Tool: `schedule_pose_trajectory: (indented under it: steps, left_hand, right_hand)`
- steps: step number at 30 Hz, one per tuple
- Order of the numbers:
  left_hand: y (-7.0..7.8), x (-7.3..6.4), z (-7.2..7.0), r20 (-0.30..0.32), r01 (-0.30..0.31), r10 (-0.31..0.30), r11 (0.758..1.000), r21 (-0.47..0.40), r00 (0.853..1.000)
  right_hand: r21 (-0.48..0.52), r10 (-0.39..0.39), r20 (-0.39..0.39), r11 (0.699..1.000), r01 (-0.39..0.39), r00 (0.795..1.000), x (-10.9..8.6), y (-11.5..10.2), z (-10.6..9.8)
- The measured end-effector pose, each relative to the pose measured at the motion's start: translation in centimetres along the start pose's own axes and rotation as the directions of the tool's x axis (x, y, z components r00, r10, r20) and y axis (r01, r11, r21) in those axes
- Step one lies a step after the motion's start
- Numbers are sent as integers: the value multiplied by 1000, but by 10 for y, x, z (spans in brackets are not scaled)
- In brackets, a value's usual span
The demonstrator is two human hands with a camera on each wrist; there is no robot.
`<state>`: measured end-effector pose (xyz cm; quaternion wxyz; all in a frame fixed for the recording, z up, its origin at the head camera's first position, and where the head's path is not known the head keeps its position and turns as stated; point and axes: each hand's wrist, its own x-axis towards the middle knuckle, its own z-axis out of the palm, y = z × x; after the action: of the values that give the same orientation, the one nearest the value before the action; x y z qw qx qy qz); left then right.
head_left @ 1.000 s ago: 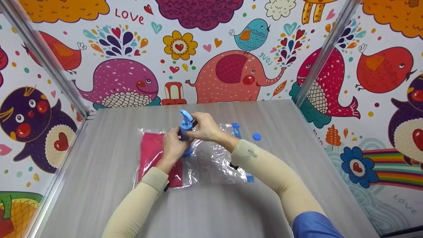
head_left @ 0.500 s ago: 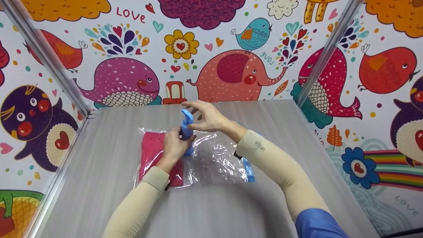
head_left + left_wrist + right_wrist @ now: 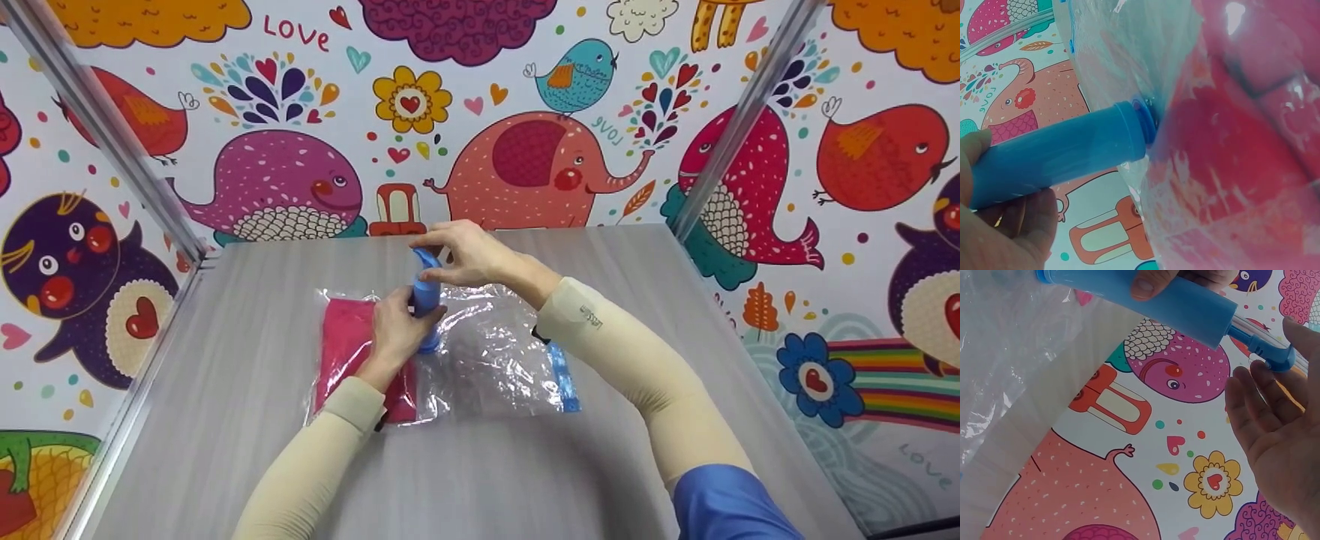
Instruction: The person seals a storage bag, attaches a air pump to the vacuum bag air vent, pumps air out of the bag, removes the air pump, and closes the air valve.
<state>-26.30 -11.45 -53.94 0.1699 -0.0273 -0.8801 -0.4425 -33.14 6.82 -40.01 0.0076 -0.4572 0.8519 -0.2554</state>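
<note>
A blue hand pump [image 3: 426, 296] stands upright on a clear plastic vacuum bag [image 3: 491, 367], its lower end at the bag's blue valve [image 3: 1144, 124]. My left hand [image 3: 396, 326] grips the pump's barrel. Around the curved pump handle [image 3: 1278, 357] my right hand [image 3: 474, 256] is spread, thumb on one side and loosely bent fingers on the other, fingertips right at the handle. A short stretch of rod shows between handle and barrel in the right wrist view. Folded pinkish-red cloth [image 3: 345, 352] lies inside the bag's left part.
The bag lies flat on a grey wood-grain table [image 3: 225, 360], its blue zip edge [image 3: 564, 379] to the right, partly behind my right forearm. Printed cartoon walls [image 3: 292, 187] with metal corner posts close off the back and sides.
My right hand has loosened from the pump handle, lifted with its fingers spread, then come back close around it. The handle has turned slightly. My left hand stays on the barrel.
</note>
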Motion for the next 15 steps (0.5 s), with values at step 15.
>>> schedule_pose_trajectory:
  steps: [15]
  left_hand:
    - [0,0,1,-27,-34,34,999,-5,999]
  right_hand:
    - [-92,-47,97,994,56,994,4,0,-14]
